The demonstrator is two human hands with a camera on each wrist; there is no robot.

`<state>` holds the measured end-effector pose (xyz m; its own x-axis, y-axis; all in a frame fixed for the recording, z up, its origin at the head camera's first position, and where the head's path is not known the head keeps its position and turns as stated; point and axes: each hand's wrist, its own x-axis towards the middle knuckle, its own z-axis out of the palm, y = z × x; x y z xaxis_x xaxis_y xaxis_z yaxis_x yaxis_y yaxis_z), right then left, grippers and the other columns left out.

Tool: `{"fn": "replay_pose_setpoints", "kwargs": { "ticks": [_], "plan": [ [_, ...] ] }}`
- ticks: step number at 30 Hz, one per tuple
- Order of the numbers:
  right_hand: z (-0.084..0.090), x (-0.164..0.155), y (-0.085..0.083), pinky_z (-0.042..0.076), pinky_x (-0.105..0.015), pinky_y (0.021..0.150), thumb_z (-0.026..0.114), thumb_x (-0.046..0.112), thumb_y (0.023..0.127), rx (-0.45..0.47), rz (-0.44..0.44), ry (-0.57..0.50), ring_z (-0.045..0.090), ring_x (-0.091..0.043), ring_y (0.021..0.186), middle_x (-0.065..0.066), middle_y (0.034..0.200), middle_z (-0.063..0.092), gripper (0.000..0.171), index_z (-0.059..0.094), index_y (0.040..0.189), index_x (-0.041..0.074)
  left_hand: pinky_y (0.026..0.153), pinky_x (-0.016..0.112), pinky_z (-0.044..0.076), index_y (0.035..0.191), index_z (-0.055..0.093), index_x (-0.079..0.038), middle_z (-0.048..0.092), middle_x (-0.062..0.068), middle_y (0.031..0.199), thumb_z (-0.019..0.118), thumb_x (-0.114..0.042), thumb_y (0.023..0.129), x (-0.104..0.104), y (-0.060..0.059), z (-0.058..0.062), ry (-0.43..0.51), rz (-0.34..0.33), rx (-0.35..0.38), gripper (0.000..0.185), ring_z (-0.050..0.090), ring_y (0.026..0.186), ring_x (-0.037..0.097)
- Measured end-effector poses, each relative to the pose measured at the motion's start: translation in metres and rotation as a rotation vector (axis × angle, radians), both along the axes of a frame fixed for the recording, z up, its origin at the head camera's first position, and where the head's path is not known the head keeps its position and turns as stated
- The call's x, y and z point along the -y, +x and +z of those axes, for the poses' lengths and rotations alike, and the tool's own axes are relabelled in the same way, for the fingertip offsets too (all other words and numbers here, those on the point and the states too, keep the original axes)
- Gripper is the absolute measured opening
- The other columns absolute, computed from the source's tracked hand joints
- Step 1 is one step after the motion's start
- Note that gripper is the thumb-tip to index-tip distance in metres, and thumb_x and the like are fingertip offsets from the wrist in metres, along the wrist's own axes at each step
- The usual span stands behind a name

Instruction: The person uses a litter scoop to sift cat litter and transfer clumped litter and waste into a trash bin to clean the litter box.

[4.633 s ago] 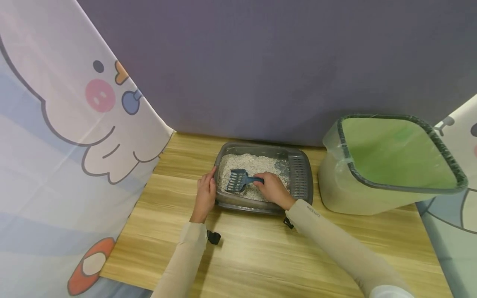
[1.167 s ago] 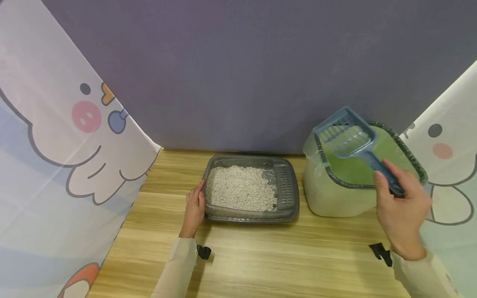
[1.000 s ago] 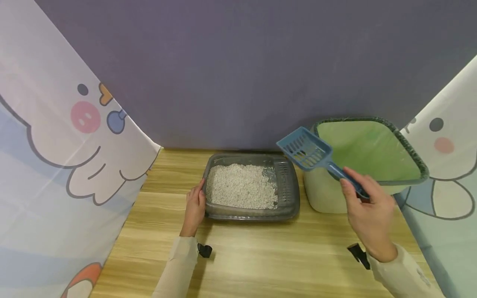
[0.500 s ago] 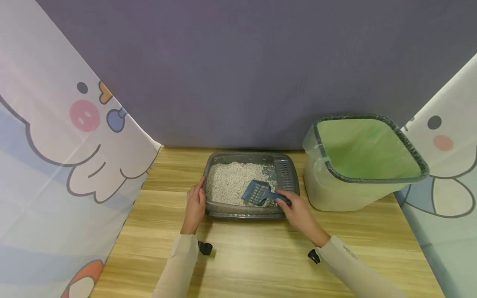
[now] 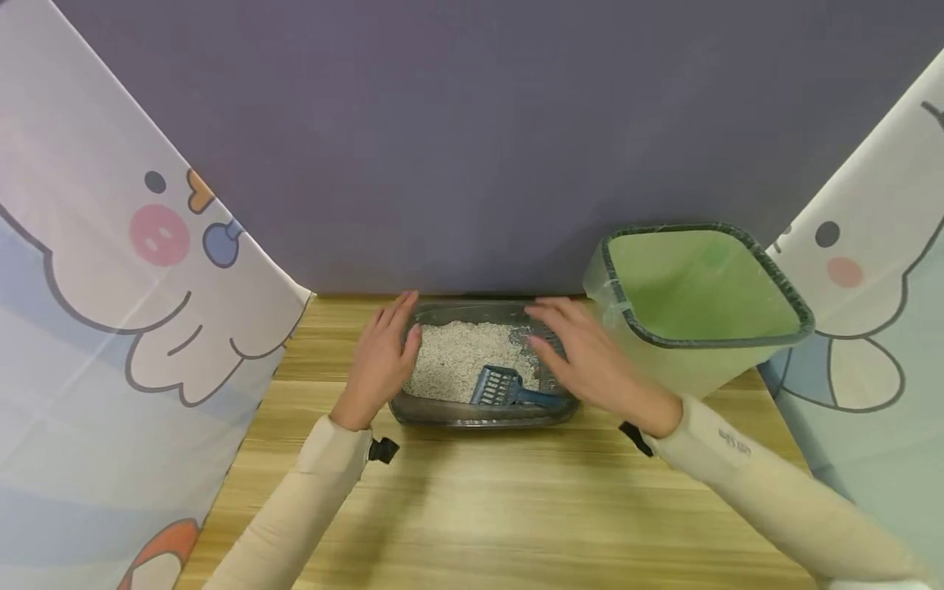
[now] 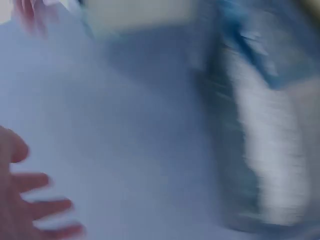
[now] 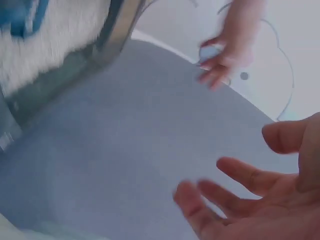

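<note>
A dark grey litter box (image 5: 472, 414) holding pale litter (image 5: 450, 360) sits against the back wall. The blue litter scoop (image 5: 497, 387) lies on the litter at the front right, its handle toward the box's right side. My left hand (image 5: 379, 356) hovers by the box's left edge, fingers spread and holding nothing. Over the box's right end is my right hand (image 5: 586, 356), fingers extended, also holding nothing. Both wrist views are blurred, but the left hand (image 6: 30, 200) and right hand (image 7: 250, 195) show apart from the box, with bare spread fingers.
A pale bin (image 5: 701, 352) with a green inside and a dark rim stands right of the litter box, close to my right forearm. The wooden table (image 5: 479, 508) stretches in front. Printed curtains (image 5: 96, 369) hang at both sides, and a grey wall (image 5: 457, 147) closes the back.
My right hand carried the scoop from the bin back to the litter box and let it go on the litter. My left hand has come off the box's left rim. Both hands are now raised.
</note>
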<state>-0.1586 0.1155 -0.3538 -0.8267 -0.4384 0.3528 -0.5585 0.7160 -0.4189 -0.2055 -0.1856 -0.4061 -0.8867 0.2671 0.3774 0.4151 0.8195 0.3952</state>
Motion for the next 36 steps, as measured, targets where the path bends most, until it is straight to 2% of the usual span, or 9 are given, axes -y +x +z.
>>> {"fn": "replay_pose_setpoints", "kwargs": {
  "ticks": [3,4,6,10,12,15,20,27,36],
  "plan": [
    [0.021,0.009,-0.028,0.024,-0.055,0.103,0.045,0.022,0.101,-0.056,0.018,0.075,0.023,-0.04,0.134,-0.023,0.148,0.027,0.045,0.042,0.14,0.001,0.101,0.059,0.021,0.151,0.026,-0.018,0.021,0.007,0.155,0.024,-0.045,0.102,-0.024,0.002,0.041,-0.164,-0.026,0.029,0.056,0.019,0.137,0.037],
    [0.025,0.011,-0.035,0.022,-0.056,0.104,0.043,0.023,0.102,-0.049,0.009,0.111,0.018,-0.041,0.136,-0.024,0.15,0.021,0.047,0.038,0.143,0.001,0.101,0.06,0.019,0.151,0.025,-0.021,0.018,0.006,0.155,0.02,-0.05,0.101,-0.031,0.003,0.05,-0.207,-0.022,0.049,0.058,0.014,0.139,0.037],
    [0.029,0.015,-0.046,0.018,-0.058,0.104,0.038,0.03,0.103,-0.004,-0.014,0.186,0.007,-0.042,0.138,-0.024,0.153,0.01,0.053,0.03,0.147,0.002,0.102,0.062,0.014,0.152,0.021,-0.025,0.011,0.005,0.157,0.012,-0.057,0.098,-0.041,0.004,0.061,-0.285,-0.005,0.096,0.064,0.004,0.141,0.035],
    [0.023,0.022,-0.058,0.009,-0.061,0.105,0.028,0.055,0.098,0.139,-0.076,0.281,-0.012,-0.042,0.138,-0.02,0.155,-0.007,0.073,0.01,0.153,0.01,0.102,0.066,-0.001,0.152,0.011,-0.028,0.0,0.006,0.156,0.004,-0.065,0.093,-0.049,-0.002,0.057,-0.351,0.028,0.208,0.07,-0.011,0.14,0.033],
    [0.019,0.023,-0.061,0.003,-0.06,0.106,0.023,0.064,0.094,0.175,-0.096,0.308,-0.017,-0.04,0.137,-0.018,0.155,-0.011,0.08,0.004,0.153,0.013,0.1,0.067,-0.006,0.153,0.008,-0.028,-0.004,0.008,0.156,0.002,-0.067,0.091,-0.048,-0.004,0.052,-0.357,0.036,0.249,0.073,-0.015,0.138,0.033],
    [0.015,0.024,-0.061,-0.002,-0.058,0.106,0.019,0.071,0.089,0.202,-0.11,0.344,-0.022,-0.036,0.136,-0.015,0.155,-0.013,0.086,-0.001,0.153,0.018,0.097,0.069,-0.01,0.153,0.008,-0.027,-0.007,0.011,0.155,0.003,-0.068,0.09,-0.047,-0.004,0.046,-0.358,0.046,0.271,0.075,-0.018,0.137,0.034],
    [0.012,0.022,-0.056,-0.003,-0.058,0.106,0.017,0.075,0.086,0.224,-0.114,0.383,-0.021,-0.035,0.136,-0.013,0.155,-0.015,0.088,-0.002,0.152,0.02,0.095,0.069,-0.012,0.152,0.007,-0.03,-0.01,0.011,0.154,0.003,-0.071,0.089,-0.045,0.0,0.044,-0.356,0.071,0.283,0.075,-0.02,0.136,0.035],
    [0.007,0.024,-0.047,-0.004,-0.058,0.106,0.018,0.079,0.083,0.229,-0.13,0.375,-0.022,-0.035,0.136,-0.012,0.155,-0.016,0.093,-0.003,0.152,0.02,0.093,0.069,-0.016,0.152,0.004,-0.03,-0.012,0.011,0.154,0.002,-0.071,0.088,-0.04,0.005,0.046,-0.348,0.075,0.282,0.076,-0.021,0.134,0.037],
    [0.011,0.028,-0.033,-0.002,-0.058,0.106,0.025,0.077,0.085,0.207,-0.149,0.368,-0.02,-0.036,0.137,-0.015,0.155,-0.013,0.092,-0.001,0.153,0.02,0.093,0.072,-0.012,0.151,-0.001,-0.031,-0.014,0.013,0.154,0.006,-0.069,0.09,-0.033,0.009,0.047,-0.35,0.079,0.302,0.072,-0.021,0.134,0.04]
  ]
}}
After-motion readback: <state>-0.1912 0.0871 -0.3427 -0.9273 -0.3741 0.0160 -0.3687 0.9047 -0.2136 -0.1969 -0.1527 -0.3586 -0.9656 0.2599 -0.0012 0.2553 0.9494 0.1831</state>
